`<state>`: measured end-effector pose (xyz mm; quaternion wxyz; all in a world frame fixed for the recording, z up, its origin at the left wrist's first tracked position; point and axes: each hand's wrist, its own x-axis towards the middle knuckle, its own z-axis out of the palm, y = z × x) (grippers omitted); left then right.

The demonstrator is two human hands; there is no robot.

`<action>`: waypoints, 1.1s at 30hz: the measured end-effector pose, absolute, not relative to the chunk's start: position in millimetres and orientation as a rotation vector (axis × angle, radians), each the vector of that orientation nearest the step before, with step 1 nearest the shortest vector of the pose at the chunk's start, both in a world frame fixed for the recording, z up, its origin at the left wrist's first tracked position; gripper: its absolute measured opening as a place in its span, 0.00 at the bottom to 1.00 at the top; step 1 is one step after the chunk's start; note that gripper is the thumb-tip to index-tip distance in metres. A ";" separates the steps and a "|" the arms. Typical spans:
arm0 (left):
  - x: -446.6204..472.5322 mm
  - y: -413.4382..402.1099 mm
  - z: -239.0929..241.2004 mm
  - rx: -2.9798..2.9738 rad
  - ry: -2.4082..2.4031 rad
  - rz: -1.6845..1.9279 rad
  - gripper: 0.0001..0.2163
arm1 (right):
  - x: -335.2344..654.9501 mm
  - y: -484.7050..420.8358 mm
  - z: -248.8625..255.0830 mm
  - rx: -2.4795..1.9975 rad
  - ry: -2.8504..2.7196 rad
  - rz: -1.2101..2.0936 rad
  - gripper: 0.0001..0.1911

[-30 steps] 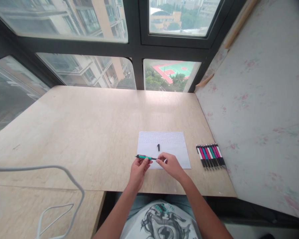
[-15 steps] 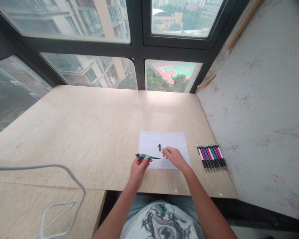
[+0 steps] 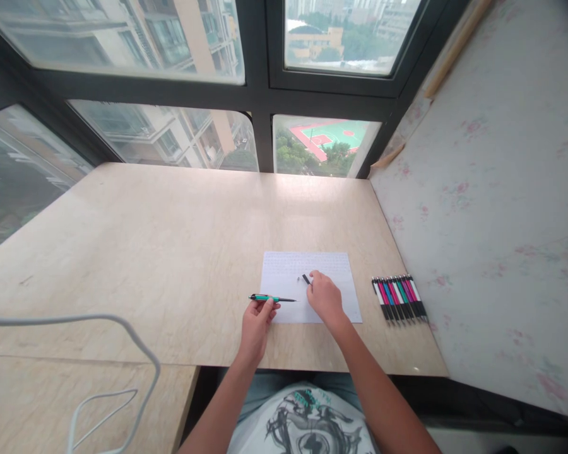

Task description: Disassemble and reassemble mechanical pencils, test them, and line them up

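Observation:
My left hand is closed round a green pen, held level above the front left of a paper sheet. The pen's black grip section is off, so a thin dark refill sticks out to the right. My right hand is over the middle of the sheet, its thumb and fingers closed on a short black pen grip, which is tilted. Just left of that grip lies a tiny metallic piece, too small to make out clearly.
A row of several pens with coloured barrels and black grips lies right of the sheet, near the papered wall. A grey cable-like loop arches over the left of the stone-patterned desk. Windows stand behind.
My right hand has moved onto the black pen grip and closed on it; the grip has tilted. My left hand with the pen has shifted slightly left.

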<state>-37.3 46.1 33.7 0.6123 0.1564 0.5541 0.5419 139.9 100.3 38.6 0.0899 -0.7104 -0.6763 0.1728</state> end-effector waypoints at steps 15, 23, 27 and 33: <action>-30.1 74.0 31.6 0.397 1.236 1.288 0.17 | 186.8 78.4 29.9 -1.682 -1.460 1.010 0.09; -27.0 73.9 31.1 0.394 1.225 1.263 0.17 | 187.6 75.0 25.8 -1.575 -1.293 1.162 0.13; -24.4 71.0 27.5 0.392 1.224 1.242 0.17 | 183.4 74.3 28.2 -1.552 -1.305 1.188 0.13; -17.6 66.8 27.6 0.400 1.191 1.189 0.17 | 175.0 74.6 30.9 -1.543 -1.362 1.229 0.13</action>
